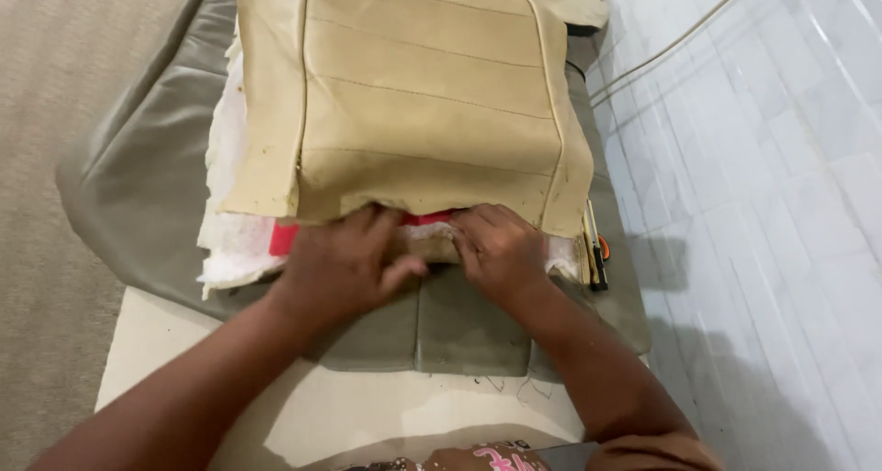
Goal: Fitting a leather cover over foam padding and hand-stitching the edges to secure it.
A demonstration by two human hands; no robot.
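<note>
Head view: left hand (pixel 344 264) and right hand (pixel 501 250) pinch the near hem of the tan seat cover (pixel 413 103), lying on grey upholstery (pixel 138 186); judged soft, pliable and light, best gripped along that stitched edge.

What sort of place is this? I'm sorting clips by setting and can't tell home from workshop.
Probably an upholstery work spot on a floor, home or small shop. Both hands, left hand and right hand, press at a tan stitched seat cover over white foam padding, lying on grey leather beside white floor tiles.
</note>
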